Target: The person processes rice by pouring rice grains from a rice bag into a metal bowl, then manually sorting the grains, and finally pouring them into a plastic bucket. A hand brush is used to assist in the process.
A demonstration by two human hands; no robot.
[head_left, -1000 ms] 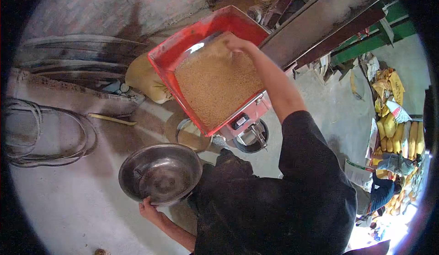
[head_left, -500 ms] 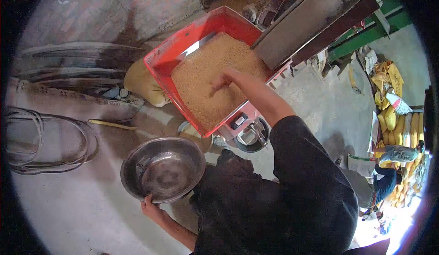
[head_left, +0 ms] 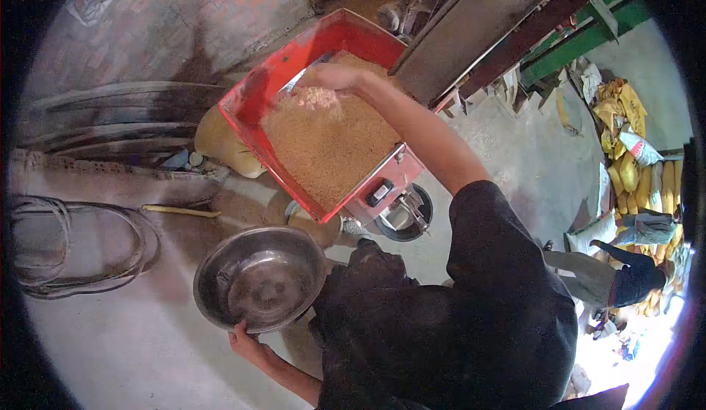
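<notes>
My left hand [head_left: 246,339] grips the near rim of an empty round steel bowl [head_left: 259,281], held low over the concrete floor. My right arm reaches up into a red hopper [head_left: 246,100] filled with tan grain [head_left: 331,149]. My right hand [head_left: 327,79] lies palm down at the hopper's far left corner, fingers loose, with grain blurring beneath it. Below the hopper is the grey body of the machine [head_left: 384,189], with a round opening.
A slanted metal chute [head_left: 478,24] overhangs the hopper's right side. A tan sack [head_left: 220,139] leans by the brick wall [head_left: 184,13]. Coiled cables [head_left: 73,252] and a yellow stick [head_left: 180,211] lie left. Another person [head_left: 621,274] bends near stacked yellow sacks [head_left: 632,167] at right.
My right hand swept from the hopper's far edge down through the grain's middle, then up to the far left corner. The bowl stayed in my left hand, barely moving.
</notes>
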